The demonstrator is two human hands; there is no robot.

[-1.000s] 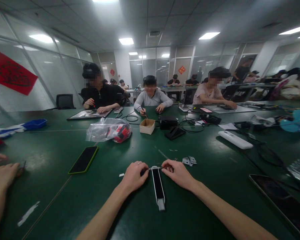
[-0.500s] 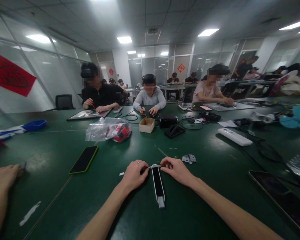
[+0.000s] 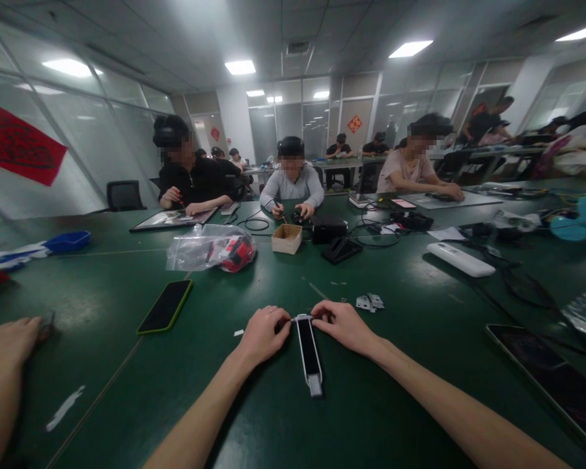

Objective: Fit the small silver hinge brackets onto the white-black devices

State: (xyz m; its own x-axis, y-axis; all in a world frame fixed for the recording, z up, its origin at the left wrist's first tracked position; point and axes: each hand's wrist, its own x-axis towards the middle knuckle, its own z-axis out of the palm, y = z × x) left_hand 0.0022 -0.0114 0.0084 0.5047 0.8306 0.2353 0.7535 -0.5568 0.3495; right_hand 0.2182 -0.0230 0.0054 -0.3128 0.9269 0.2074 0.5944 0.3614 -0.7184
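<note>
A slim white device (image 3: 308, 348) with a long black face lies on the green table in front of me, its light grey end towards me. My left hand (image 3: 267, 331) is closed in a pinch at the left of its far end. On the other side of that end, my right hand (image 3: 340, 324) pinches too. Small thin metallic bits show at the fingertips of both hands, too small to name. Beyond my right hand lie some small silvery metal pieces (image 3: 370, 302). A white scrap (image 3: 239, 333) is beside my left hand.
A green-edged phone (image 3: 165, 307) lies left, a larger dark phone (image 3: 542, 371) right. Farther off are a plastic bag with red parts (image 3: 212, 249), a small box (image 3: 286, 239) and a white device (image 3: 460, 260). Another person's hand (image 3: 14, 342) rests at the left edge. Co-workers sit opposite.
The view has tilted slightly, so the table things sit a little higher. Both hands stay pinched at the device's far end, with hardly any movement.
</note>
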